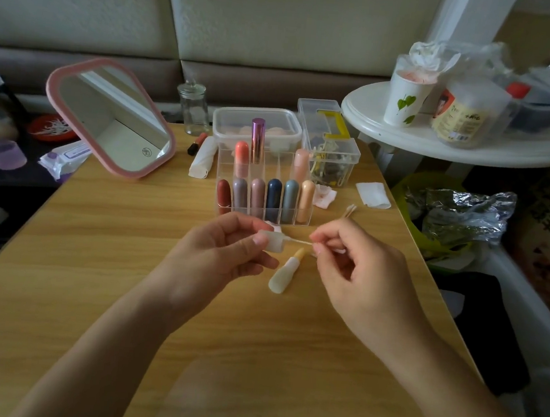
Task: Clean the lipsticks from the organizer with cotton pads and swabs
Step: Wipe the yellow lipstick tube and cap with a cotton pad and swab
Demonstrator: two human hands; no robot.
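Lipstick cap (272, 241) is what I'm on, I say. My left hand (230, 249) pinches it between thumb and fingers. My right hand (349, 261) pinches a swab (297, 241) by its stem, tip right at the cap's mouth. Both are just on my side of the organizer (283, 172).

And the lipstick itself?

Uncapped, lying on the table (96, 259) on my side of the organizer, just under my hands. That lipstick (284, 271) has its yellowish end pointing back at the organizer.

How do you do the cap well?

My guess is to hold the cap still and let the swab do the turning. I'd run the tip round the inner wall with light pressure so the stem doesn't bend. Once it's stained, I'd take a clean one. Spare swabs (350, 211) lie just right of the organizer, and a cotton pad (373, 194) lies a little further right.

What's in the organizer?

Six capped lipsticks (273, 200) stand in the front row, one per slot: brick red, mauve, dusty pink, navy, grey-blue, peach. Behind them are a coral one (241, 160), a tall purple tube (257, 140) and a pale pink one (301, 165). I can't tell whether the other back slots hold anything.

Other containers?

A lidded box (258, 120) right behind the organizer holds pale pinkish lumps I can't identify. The clear case (335, 153) behind it to the right holds a tangle of small yellow and dark bits. In the glass jar (194, 109), behind and left, I see nothing.
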